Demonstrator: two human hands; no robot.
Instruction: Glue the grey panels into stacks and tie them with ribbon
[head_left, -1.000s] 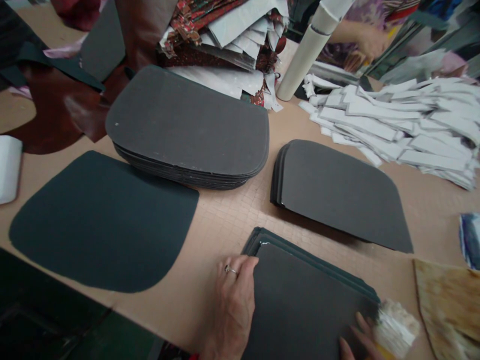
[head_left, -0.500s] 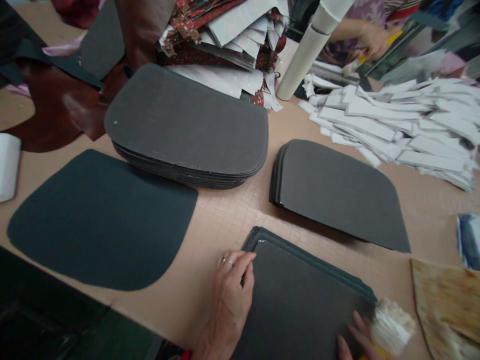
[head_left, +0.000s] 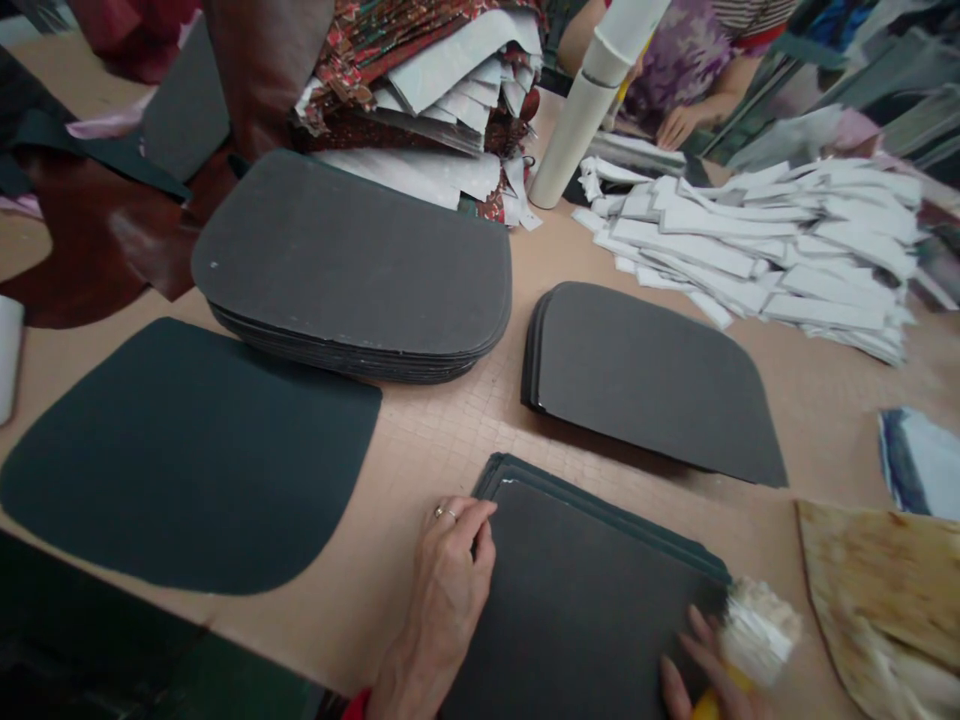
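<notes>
Down at the bottom of the view, the near stack (head_left: 577,590) of dark panels lies flat on the tan counter (head_left: 345,620), the white-nicked corner of its top panel facing away, dark green layers peeking out along the far edge. Here's the left hand (head_left: 450,590), a ring on one finger, fingers bent in against the left edge by that corner; whether they pinch it or simply press, I can't tell. Over to the right hand (head_left: 712,665), partly out of the frame: fingers closed around the yellow handle of a brush (head_left: 761,625), fingertips at the top panel, pale bristles sticking out past the right edge.

Just beyond sits the small stack (head_left: 652,375), and to its left the tall stack (head_left: 352,260), thick with grey panels. In front of that one, a green sheet (head_left: 187,460) lies flat. White strips (head_left: 765,240) heap up at the far right, a pale tube (head_left: 570,140) leans beside them, and behind, a co-worker's hand (head_left: 679,125) shows. Near the brush, a stained cloth (head_left: 877,600).
</notes>
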